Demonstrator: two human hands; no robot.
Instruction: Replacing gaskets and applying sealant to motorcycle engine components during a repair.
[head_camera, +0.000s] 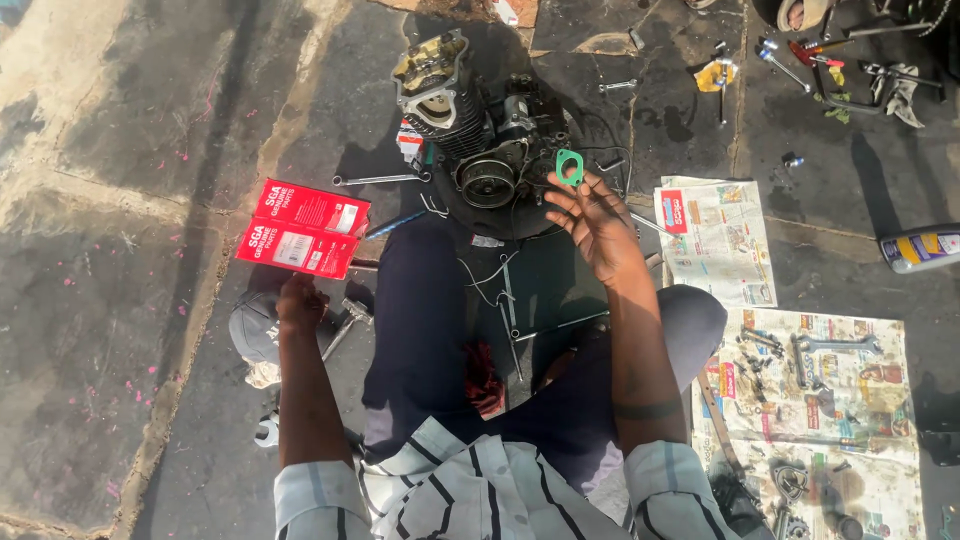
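Note:
I sit on the ground with a small motorcycle engine (470, 130) in front of my knees. My right hand (595, 225) is raised with fingers spread, pinching a small green gasket (569, 166) at the fingertips, just right of the engine. My left hand (300, 300) holds the lower edge of a flat red parts box (305, 228), lifted off the ground to the left of the engine. Thin wires trail from the engine toward my lap.
Newspaper sheets (715, 240) lie at right, the nearer one (820, 420) covered with wrenches and small engine parts. Spanners and tools (820, 65) are scattered at upper right. A bottle (920, 248) lies at the right edge. A long wrench (375, 180) rests beside the engine.

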